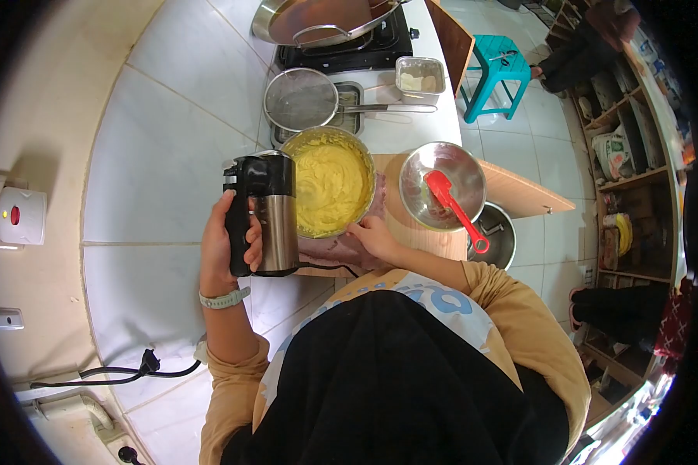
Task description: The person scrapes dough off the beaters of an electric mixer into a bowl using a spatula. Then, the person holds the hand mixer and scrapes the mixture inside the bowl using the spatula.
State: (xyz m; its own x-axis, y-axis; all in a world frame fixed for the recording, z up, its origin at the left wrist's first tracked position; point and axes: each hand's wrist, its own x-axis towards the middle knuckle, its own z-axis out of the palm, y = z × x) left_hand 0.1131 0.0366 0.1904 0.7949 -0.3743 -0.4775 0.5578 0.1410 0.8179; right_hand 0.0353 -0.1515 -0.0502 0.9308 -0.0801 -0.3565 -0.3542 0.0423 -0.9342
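Observation:
My left hand (pixel 223 236) is wrapped round the black handle of a hand mixer (pixel 274 225) with a steel-coloured body. The mixer is over the left side of a metal bowl (pixel 373 172) of thick, creamy yellow mixture (pixel 333 182); its beaters are hidden. At the bowl's near right rim, my right hand (pixel 376 239) grips the edge with its fingers. A pinkish cloth (pixel 341 252) lies under the bowl. To the right, a second steel bowl (pixel 412 182) holds a red spatula (pixel 456 205), its handle leaning over the rim.
Beyond the bowl lie a mesh strainer (pixel 301 99) and a small container (pixel 420 77). A wide pan (pixel 318 35) sits on a black stove (pixel 364 56) farther back. The mixer's cord (pixel 329 266) runs near my body. A teal stool (pixel 498 74) and other people's legs (pixel 578 50) are at right.

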